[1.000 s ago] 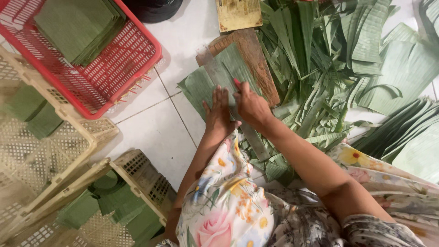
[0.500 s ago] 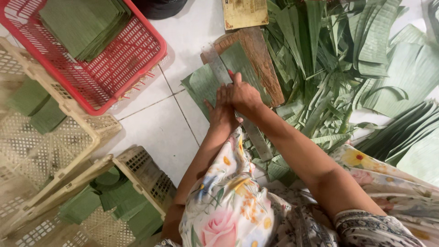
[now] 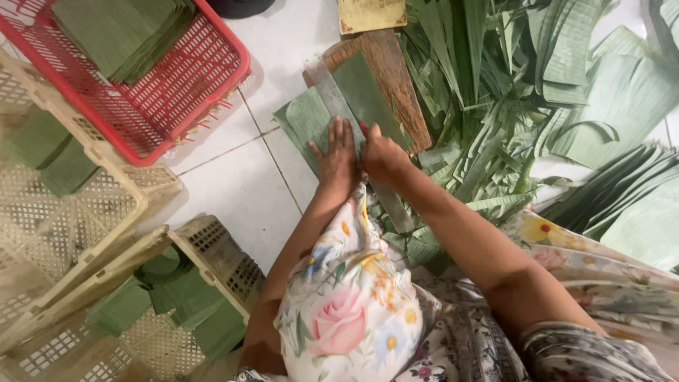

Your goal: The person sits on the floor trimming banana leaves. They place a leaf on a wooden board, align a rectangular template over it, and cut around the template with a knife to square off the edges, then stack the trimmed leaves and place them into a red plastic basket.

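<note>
Left hand point(image 3: 338, 157) flat, palm down, fingers spread, pressing on a stack of cut banana leaf pieces point(image 3: 311, 120) at upper centre of frame; not grasping, just pinning. Right hand point(image 3: 382, 157) just beside it, touching, clenched around the handle end of a long grey blade point(image 3: 332, 92); the blade runs up-left from the fist across the leaf stack, between the two hands. Leaf stack lies partly on a brown wooden board point(image 3: 396, 85), partly on white tiled floor point(image 3: 233, 184). Leaf sits under the left palm and above both hands in the frame.

Yellowish flat rectangular card or packet point(image 3: 371, 13) at top centre, touching the board's far end; print too small to tell. Red plastic basket point(image 3: 205, 92) upper left, holding folded green leaves. Beige lattice crates point(image 3: 106, 212) left and lower left, with more folded leaf pieces inside. Loose pile of long banana leaves point(image 3: 566, 92) fills the right side. Floral-print clothing at bottom centre.
</note>
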Tool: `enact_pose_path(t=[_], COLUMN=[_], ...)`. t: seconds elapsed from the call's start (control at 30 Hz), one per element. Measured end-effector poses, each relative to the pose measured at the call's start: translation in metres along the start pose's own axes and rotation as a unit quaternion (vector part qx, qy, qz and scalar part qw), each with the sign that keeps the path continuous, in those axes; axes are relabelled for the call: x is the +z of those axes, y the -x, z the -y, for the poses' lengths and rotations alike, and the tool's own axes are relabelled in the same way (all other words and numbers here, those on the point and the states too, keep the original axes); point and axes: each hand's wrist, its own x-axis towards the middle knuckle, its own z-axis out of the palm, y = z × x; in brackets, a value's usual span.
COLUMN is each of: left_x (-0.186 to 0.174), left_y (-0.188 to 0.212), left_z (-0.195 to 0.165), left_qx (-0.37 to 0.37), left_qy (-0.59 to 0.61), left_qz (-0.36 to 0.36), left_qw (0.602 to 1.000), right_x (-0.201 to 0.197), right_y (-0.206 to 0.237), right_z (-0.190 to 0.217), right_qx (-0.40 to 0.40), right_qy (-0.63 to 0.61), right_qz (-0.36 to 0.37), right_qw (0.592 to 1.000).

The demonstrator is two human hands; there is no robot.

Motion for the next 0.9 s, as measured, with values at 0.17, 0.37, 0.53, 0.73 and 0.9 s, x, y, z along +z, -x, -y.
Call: enact_pose_path(t=[0.17, 0.37, 0.53, 0.73, 0.9], left_x=[-0.008, -0.04, -0.042, -0.04, -0.038], left_y=[0.002, 0.004, 0.005, 0.003, 0.003], left_z=[-0.004, -0.015, -0.014, -0.013, -0.013], left_qx=[-0.031, -0.049, -0.048, -0.049, -0.046], left_qy=[0.018, 0.076, 0.073, 0.049, 0.06], left_qz=[0.055, 0.078, 0.079, 0.089, 0.076], left_qw=[0.998, 0.993, 0.993, 0.994, 0.994], right_x=[-0.004, 0.008, 0.027, 0.033, 0.024], right_y=[0.07, 0.1, 0.103, 0.117, 0.142], right_z=[-0.021, -0.054, -0.074, -0.094, -0.104], right_qx=[0.042, 0.014, 0.007, 0.005, 0.024], right_qy=[-0.003, 0.018, 0.037, 0.026, 0.055], right_qz=[0.027, 0.007, -0.009, -0.006, 0.034], right_qw=[0.999, 1.0, 0.999, 1.0, 0.998])
